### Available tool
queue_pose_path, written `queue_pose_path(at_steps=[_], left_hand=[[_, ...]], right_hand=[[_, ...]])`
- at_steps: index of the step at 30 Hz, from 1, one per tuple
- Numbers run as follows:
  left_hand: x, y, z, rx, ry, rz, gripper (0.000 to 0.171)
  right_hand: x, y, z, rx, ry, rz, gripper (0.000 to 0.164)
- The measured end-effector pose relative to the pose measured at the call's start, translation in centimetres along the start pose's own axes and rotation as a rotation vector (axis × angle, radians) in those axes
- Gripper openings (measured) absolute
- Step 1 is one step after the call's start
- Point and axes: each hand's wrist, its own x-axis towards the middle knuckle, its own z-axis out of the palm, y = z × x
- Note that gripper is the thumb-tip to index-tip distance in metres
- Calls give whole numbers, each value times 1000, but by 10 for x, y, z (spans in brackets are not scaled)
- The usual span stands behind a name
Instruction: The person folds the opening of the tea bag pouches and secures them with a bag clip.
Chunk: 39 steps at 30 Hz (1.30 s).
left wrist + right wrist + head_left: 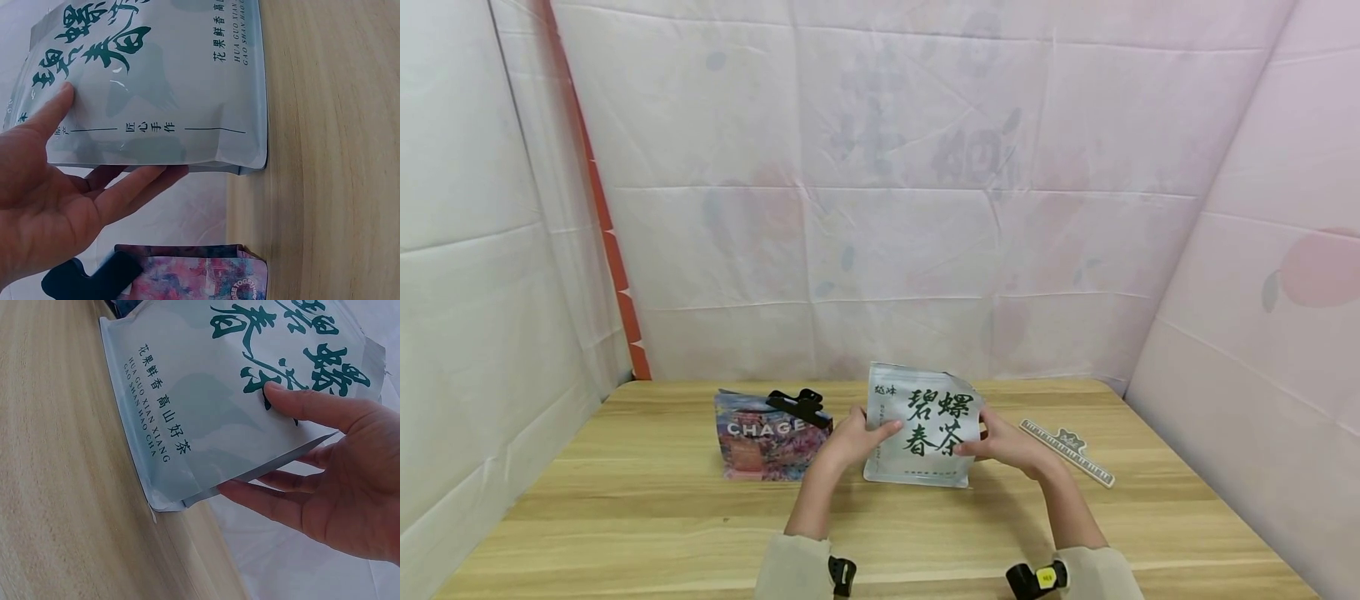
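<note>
A pale green tea pouch [925,425] with large dark green characters stands upright on the wooden table, its top right corner bent back. My left hand [850,442] grips its left side, thumb on the front and fingers at the side and behind. On the opposite side my right hand [1011,442] holds the pouch the same way; in the right wrist view the thumb [294,400] presses on the printed front. The left wrist view shows the pouch's lower edge [262,150] at the table surface.
Left of the hands stands a colourful floral pouch [748,454] lettered "CHAGE", with a black clip [800,407] across its top right corner. To the right lies a white ruler-like strip [1067,451] with an ornamental piece on it. White cloth [895,250] hangs behind the table.
</note>
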Motion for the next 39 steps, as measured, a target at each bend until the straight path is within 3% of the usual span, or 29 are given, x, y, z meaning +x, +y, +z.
queue_pose_path(at_steps=[6,12,19,26,29,34,39], left_hand=[[-2,0,-1,-9,4,5,89],[-5,6,-2,-19,40,21,66],[-8,20,-2,46,192,51,59],[-15,36,-1,195,399,120,52],[-18,43,0,206,425,143,47],[-22,52,9,207,385,237,36],[-19,56,22,242,429,443,25]], right_hand=[[0,-1,-1,-41,3,-3,81],[-2,-5,-1,-119,14,-18,80],[-3,-10,-5,-167,112,-17,74],[-2,-14,-9,-121,209,-106,62],[-2,-16,-8,-101,238,-114,63],[-1,-18,-6,-53,280,-156,55],[2,-19,-2,31,286,-244,40]])
